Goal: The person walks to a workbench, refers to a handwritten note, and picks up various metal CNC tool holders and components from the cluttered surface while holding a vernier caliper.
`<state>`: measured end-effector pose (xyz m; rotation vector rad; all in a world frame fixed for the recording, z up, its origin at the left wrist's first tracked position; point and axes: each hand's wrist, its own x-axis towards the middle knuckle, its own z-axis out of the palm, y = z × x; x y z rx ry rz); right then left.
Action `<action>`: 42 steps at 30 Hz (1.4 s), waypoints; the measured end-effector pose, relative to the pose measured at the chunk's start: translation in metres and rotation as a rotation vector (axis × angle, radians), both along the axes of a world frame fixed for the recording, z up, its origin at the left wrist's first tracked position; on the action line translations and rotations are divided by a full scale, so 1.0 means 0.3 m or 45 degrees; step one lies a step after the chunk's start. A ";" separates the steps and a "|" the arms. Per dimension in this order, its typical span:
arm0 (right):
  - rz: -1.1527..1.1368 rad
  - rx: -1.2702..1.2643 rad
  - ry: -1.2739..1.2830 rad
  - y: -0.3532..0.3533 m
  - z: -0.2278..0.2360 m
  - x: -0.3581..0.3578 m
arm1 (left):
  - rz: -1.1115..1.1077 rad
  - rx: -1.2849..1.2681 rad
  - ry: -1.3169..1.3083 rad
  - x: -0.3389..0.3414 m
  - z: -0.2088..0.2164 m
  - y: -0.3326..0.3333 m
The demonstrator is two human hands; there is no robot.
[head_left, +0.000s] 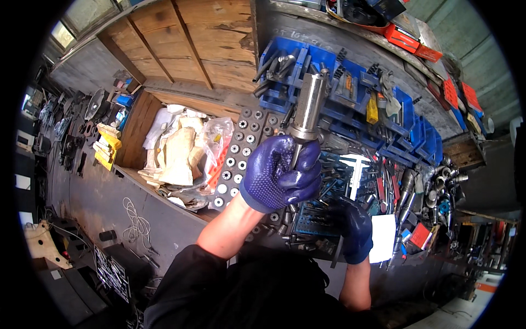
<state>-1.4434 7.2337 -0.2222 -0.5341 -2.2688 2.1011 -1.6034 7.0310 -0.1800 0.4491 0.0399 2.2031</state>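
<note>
Evidently, pale writing [297,37] beyond held cylinder [310,104].

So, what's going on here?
Someone's gloved left hand is holding a shiny metal cylinder by its narrow end. The gloved right hand is beside a white sheet; I can't tell if it grips anything. Blue bins with metal parts stand behind.

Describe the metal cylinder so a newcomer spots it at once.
Find the blue bins at the back. In front of them, the purple-gloved left hand holds the shiny metal cylinder. Unlike the small round pieces racked to its left, it is long, with a wide collar above a thin stem.
</note>
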 end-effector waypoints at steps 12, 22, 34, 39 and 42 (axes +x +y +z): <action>-0.060 -0.091 -0.048 0.010 -0.026 0.010 | -0.143 0.143 0.027 0.005 -0.008 0.000; -0.048 -0.131 -0.086 -0.002 0.003 0.015 | -0.122 0.180 0.022 0.016 -0.008 -0.004; -0.083 -0.137 0.351 0.051 0.295 -0.053 | 0.099 -1.142 0.554 0.200 0.060 0.056; -0.141 -0.087 0.453 0.056 0.290 -0.050 | 0.070 -1.017 0.920 0.225 -0.025 0.062; -0.218 -0.162 0.465 0.046 0.282 -0.048 | 0.584 -1.114 1.363 0.270 -0.101 0.065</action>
